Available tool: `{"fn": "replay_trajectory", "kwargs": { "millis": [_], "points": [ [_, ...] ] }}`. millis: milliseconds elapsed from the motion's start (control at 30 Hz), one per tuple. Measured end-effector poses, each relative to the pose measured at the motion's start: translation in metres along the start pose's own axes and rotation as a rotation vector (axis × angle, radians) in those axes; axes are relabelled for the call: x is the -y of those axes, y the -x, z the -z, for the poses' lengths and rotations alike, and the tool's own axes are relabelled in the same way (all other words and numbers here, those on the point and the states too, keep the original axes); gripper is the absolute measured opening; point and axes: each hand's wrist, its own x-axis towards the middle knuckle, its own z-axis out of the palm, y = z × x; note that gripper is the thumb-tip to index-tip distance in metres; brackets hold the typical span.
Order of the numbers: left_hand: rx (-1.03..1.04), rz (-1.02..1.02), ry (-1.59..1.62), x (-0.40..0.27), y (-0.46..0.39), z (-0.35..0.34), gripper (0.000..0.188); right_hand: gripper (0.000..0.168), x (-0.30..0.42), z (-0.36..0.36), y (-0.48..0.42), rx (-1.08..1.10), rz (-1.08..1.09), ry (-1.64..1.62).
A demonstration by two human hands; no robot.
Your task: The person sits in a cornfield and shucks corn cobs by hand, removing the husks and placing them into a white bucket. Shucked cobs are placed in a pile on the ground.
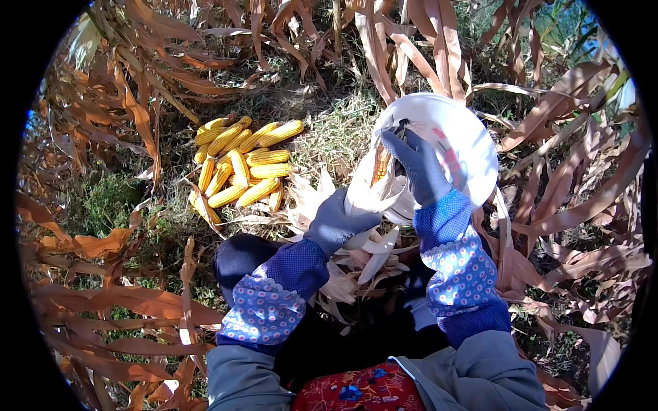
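Between my gloved hands is an ear of corn (381, 165), its yellow kernels partly showing where the pale husk (366, 192) is parted. My left hand (336, 218) grips the husked lower end. My right hand (419, 162) holds the upper part of the ear, with fingers at the husk's edge and tip. Behind the right hand stands a white bucket (473, 133) with red marks, its mouth partly covered by that hand. Left of the hands, a pile of bare yellow corncobs (239, 167) lies on the ground.
Torn husks (378, 257) lie between my knees and below the hands. Dry corn stalks and leaves (560, 205) crowd the right side, and more brown leaves (123, 303) hang at the left. Dry grass (334, 128) covers the ground between pile and bucket.
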Motion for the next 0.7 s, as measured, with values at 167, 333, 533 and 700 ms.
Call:
{"fn": "replay_trajectory", "kwargs": {
  "millis": [167, 333, 533, 700],
  "points": [
    [-0.14, -0.002, -0.129, 0.011, -0.003, 0.002, 0.057, 0.039, -0.03, -0.001, -0.01, -0.052, -0.067, -0.102],
    [-0.139, 0.004, -0.123, 0.012, -0.003, -0.001, 0.063, 0.023, -0.05, -0.011, -0.018, -0.104, -0.033, -0.228],
    [-0.337, -0.059, -0.224, 0.03, -0.007, -0.005, 0.066, 0.018, -0.069, -0.012, -0.022, -0.051, -0.003, -0.06],
    [-0.454, -0.134, -0.724, 0.017, -0.015, -0.013, 0.078, 0.015, -0.091, -0.02, -0.03, -0.252, 0.165, -0.182]
  ]
}}
